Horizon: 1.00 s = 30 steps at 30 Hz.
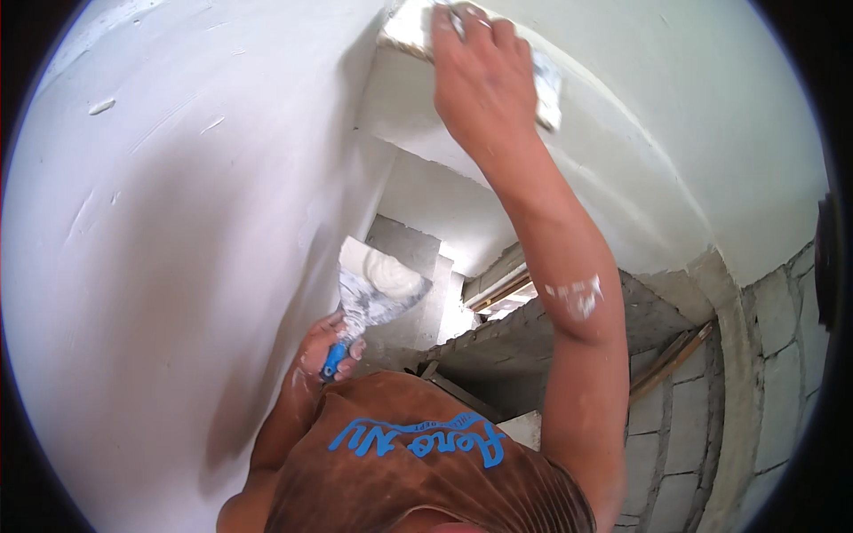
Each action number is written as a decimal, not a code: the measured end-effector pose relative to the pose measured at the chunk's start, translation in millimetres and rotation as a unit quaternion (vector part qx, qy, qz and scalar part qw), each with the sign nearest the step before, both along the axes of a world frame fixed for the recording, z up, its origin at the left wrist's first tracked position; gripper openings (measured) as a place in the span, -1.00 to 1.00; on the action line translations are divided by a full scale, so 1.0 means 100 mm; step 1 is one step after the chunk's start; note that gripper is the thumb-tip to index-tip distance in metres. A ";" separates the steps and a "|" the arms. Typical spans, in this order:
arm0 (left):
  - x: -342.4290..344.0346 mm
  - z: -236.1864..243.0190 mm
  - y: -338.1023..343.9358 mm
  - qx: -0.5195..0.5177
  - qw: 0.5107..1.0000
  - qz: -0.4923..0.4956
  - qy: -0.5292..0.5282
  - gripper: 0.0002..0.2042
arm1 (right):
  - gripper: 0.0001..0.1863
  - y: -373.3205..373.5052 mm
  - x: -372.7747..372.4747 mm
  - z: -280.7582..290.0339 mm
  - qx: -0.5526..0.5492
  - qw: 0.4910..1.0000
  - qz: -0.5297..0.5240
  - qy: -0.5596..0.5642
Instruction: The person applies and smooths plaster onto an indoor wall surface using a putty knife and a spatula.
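My left hand (325, 348) is wrapped round the blue handle of a broad putty knife (364, 298), low beside the left wall. A thick mound of white putty (389, 274) sits on its blade, which points upward. Overhead, my raised right hand (484, 75) grips a wide, putty-smeared smoothing trowel (548, 93), its flat length lying along the white plastered surface (613, 124) at the top. My fingers cover the middle of that trowel, so its grip is partly hidden. A smear of white putty marks my right forearm.
A white plastered wall (178, 249) with small ridges and a raised lump (102, 107) fills the left. Bare grey blockwork (684, 435) stands at the lower right, with wooden planks (671, 364) leaning near it. Concrete ledges (404, 235) and a bright opening lie below.
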<state>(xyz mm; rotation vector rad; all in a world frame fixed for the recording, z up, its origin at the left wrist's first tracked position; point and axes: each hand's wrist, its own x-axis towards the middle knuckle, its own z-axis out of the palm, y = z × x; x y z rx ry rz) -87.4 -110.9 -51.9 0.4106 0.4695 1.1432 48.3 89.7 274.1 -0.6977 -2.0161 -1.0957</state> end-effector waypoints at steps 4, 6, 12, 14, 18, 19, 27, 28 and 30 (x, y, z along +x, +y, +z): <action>-0.02 -0.17 0.05 0.029 0.999 -0.040 0.022 -0.74 | -0.60 0.65 -0.31 -0.15 0.025 0.995 -0.090 -0.036; -0.02 -0.20 0.09 0.027 0.998 -0.057 0.001 -0.73 | -0.59 0.87 -0.27 -0.37 0.021 0.995 -0.090 -0.038; -0.09 -0.28 0.05 0.006 0.998 -0.058 0.002 -0.73 | -0.63 0.59 -0.24 -1.69 -0.114 0.983 -0.092 -0.109; -0.10 -0.25 0.08 0.007 0.998 -0.062 0.007 -0.74 | -0.63 0.38 -0.10 -1.85 -0.303 0.927 -0.110 -0.189; -0.08 -0.29 0.07 0.005 0.998 -0.054 0.042 -0.75 | -0.62 0.13 0.31 -1.44 -0.321 0.899 -0.066 -0.290; -0.09 -0.33 0.04 0.011 0.998 -0.054 0.033 -0.74 | -0.61 0.12 0.40 -1.28 -0.262 0.924 -0.015 -0.279; -0.10 -0.39 0.10 0.011 0.997 -0.076 -0.016 -0.70 | -0.51 0.61 0.42 -0.15 0.057 0.945 0.086 -0.311; -0.09 -0.37 0.13 0.006 0.996 -0.088 -0.012 -0.70 | -0.51 0.70 0.38 -0.12 0.058 0.945 0.082 -0.311; -0.08 -0.43 0.14 0.012 0.995 -0.097 -0.021 -0.69 | -0.54 0.84 0.28 -0.06 0.076 0.924 0.101 -0.362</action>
